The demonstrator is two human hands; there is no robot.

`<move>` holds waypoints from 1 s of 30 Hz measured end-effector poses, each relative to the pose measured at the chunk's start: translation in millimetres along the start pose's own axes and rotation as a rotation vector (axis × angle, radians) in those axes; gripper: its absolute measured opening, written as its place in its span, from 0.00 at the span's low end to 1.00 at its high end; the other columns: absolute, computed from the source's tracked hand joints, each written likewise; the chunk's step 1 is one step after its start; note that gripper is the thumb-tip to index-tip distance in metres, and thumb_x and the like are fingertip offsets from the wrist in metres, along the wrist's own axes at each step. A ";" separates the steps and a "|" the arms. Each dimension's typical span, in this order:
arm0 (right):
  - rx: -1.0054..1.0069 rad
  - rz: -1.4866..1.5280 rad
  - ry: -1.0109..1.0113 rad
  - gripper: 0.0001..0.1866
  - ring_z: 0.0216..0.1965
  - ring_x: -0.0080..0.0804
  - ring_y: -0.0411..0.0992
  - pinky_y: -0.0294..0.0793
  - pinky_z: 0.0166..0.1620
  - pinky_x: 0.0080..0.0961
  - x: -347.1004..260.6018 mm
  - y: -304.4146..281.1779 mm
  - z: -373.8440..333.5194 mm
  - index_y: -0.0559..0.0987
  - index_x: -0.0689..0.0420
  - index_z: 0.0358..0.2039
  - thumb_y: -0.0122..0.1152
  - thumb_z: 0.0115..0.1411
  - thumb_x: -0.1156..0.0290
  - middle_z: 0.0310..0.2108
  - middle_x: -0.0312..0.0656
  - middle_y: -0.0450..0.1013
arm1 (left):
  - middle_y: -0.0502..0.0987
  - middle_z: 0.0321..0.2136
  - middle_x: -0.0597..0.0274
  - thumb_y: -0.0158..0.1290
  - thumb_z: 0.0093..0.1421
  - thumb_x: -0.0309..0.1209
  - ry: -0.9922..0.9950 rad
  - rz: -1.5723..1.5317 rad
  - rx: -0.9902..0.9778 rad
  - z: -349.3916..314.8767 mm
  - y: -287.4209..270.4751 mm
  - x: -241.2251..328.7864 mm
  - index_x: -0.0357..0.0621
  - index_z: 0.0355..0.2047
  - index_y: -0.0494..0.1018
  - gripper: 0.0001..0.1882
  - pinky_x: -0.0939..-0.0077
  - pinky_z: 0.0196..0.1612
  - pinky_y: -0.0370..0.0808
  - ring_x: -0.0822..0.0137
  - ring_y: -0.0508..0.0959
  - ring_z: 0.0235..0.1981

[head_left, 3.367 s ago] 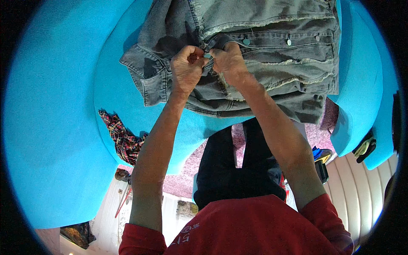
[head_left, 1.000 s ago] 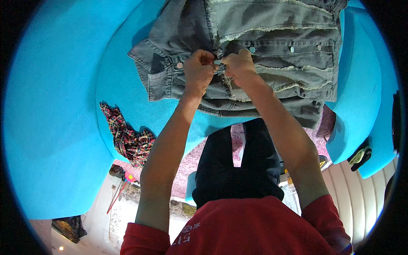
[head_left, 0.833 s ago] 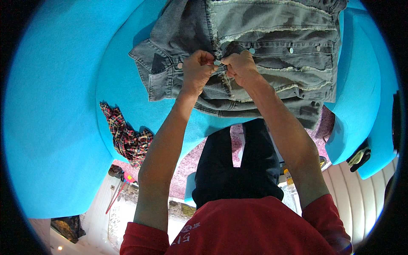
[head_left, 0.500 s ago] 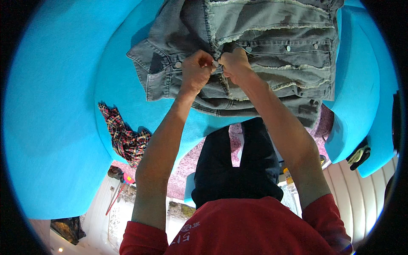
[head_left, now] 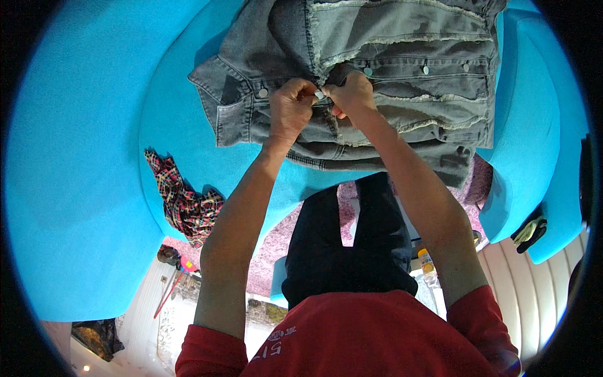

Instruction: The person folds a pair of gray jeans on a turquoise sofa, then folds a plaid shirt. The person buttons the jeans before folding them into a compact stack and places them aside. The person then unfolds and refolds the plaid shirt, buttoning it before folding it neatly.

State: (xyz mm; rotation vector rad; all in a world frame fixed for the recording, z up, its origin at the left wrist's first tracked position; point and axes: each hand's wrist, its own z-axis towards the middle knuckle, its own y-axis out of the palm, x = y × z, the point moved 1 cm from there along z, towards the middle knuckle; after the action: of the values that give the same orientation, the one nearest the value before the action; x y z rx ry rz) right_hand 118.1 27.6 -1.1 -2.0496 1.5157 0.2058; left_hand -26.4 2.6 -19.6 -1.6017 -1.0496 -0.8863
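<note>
A grey denim jacket [head_left: 402, 81] with frayed seams lies sideways on the blue seat, its collar at the left and its button front running across. My left hand [head_left: 292, 108] is closed in a pinch on the front edge, just left of a round metal button [head_left: 319, 94]. On the button's other side my right hand [head_left: 353, 97] grips the same front strip, fingers bent and partly hidden under the cloth. Another button [head_left: 263, 93] shows by the collar, and several more sit along the strip to the right.
Blue upholstery [head_left: 81, 157] curves round the left and right. A checked cloth [head_left: 185, 204] lies crumpled near my left forearm. Dark and pale gloves [head_left: 531, 234] rest at the far right. A bottle with an orange cap [head_left: 426, 261] stands by my right arm, near the pink carpet [head_left: 276, 239].
Both hands stay at the same button, with only small finger shifts. My right hand has turned slightly, and its lower fingers now show more. The jacket has barely moved.
</note>
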 end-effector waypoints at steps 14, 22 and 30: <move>0.017 0.320 -0.173 0.13 0.16 0.36 0.76 0.75 0.22 0.30 41.8 7.5 -1.2 0.71 0.68 0.22 0.58 0.56 0.71 0.19 0.51 0.74 | 0.74 0.26 0.52 0.57 0.45 0.21 0.240 0.481 -0.016 -5.0 10.2 24.4 0.41 0.29 0.74 0.09 0.59 0.30 0.72 0.49 0.76 0.30; -0.010 0.253 -0.352 0.07 0.26 0.24 0.75 0.74 0.30 0.22 57.7 -1.6 -13.1 0.74 0.62 0.35 0.56 0.59 0.72 0.28 0.42 0.75 | 0.74 0.23 0.49 0.59 0.41 0.25 0.175 0.585 -0.035 -2.1 15.9 21.6 0.40 0.26 0.71 0.11 0.60 0.27 0.72 0.50 0.77 0.25; 0.258 0.674 -0.281 0.11 0.28 0.29 0.76 0.75 0.26 0.24 115.2 -99.4 -18.9 0.73 0.63 0.42 0.58 0.59 0.73 0.35 0.44 0.75 | 0.74 0.21 0.60 0.58 0.45 0.21 0.181 0.460 0.159 16.5 -1.4 19.3 0.45 0.31 0.71 0.12 0.71 0.27 0.73 0.67 0.76 0.23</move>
State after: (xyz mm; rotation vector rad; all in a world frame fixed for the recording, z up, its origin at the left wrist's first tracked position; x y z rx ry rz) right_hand 244.7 -58.9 -1.6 -1.1987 1.8789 0.5022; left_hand -19.9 22.9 -5.6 -1.5105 -0.5737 -0.6043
